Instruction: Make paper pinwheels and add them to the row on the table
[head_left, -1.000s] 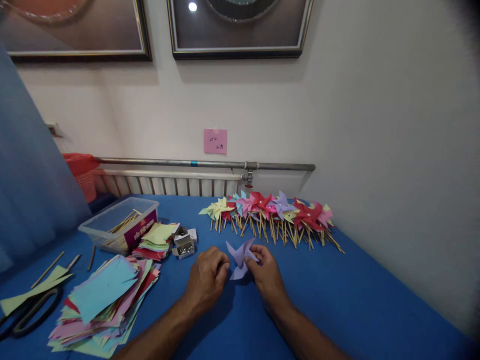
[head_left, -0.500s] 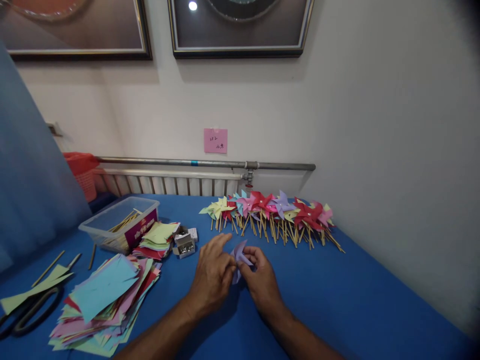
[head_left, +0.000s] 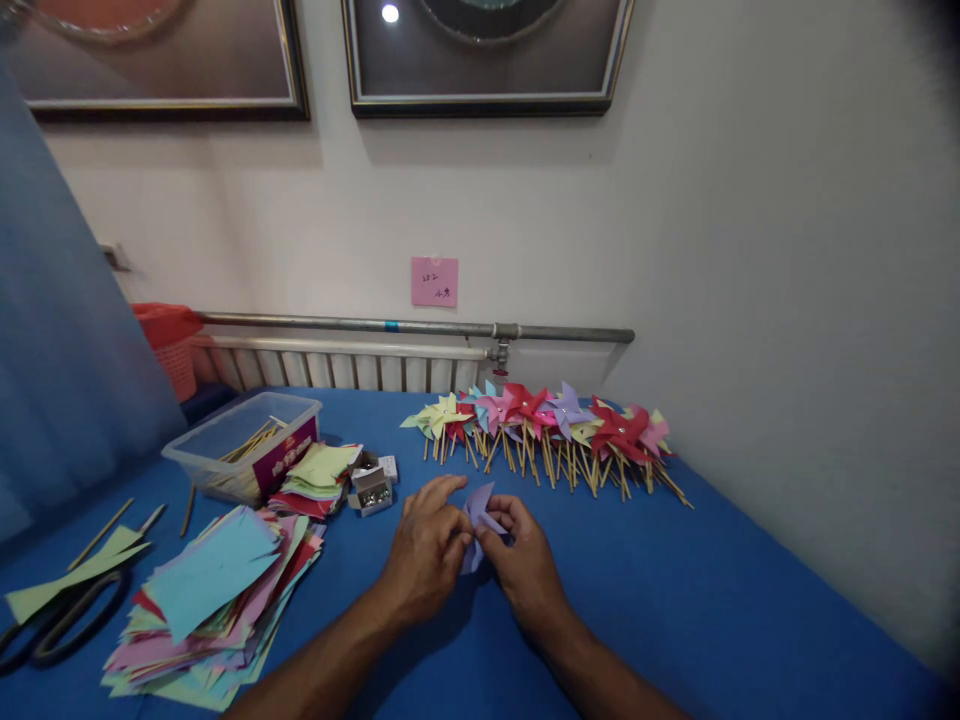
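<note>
Left hand (head_left: 424, 558) has closed onto purple pinwheel (head_left: 480, 508), right hand (head_left: 525, 565) gripping too

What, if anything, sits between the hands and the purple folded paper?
Nothing visible. The left hand and right hand both pinch the purple folded paper directly; the small open box lies apart, off to the left.

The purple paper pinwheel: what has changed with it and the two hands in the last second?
The left hand moved right and took hold of the purple paper pinwheel, which the right hand kept holding; its blades, spread open before, are now gathered between both hands. The row of finished pinwheels, the paper stack and the plastic box stayed in place.
</note>
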